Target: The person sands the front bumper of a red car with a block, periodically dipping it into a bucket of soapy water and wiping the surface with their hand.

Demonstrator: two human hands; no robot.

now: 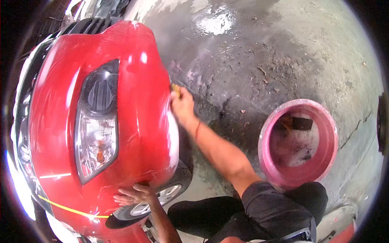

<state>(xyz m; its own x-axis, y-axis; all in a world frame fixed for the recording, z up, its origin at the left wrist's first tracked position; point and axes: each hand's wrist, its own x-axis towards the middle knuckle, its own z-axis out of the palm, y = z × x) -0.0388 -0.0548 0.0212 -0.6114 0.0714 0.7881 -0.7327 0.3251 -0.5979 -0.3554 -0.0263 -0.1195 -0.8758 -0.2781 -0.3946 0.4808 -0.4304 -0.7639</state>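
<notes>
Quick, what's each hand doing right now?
Left hand: open, flat on the red car.
Right hand: closed on a yellow sponge, pressed against the car.

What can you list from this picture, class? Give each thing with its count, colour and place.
car: one, red, left half of view
headlight: one, clear and black, on the car's front
wheel: one, black tyre with silver rim, under the car's fender
bucket: one, pink, holding suds, on wet concrete at right
sponge: one, yellowish, against the car's edge
right hand: holds the sponge
left hand: flat on the fender above the wheel
</notes>
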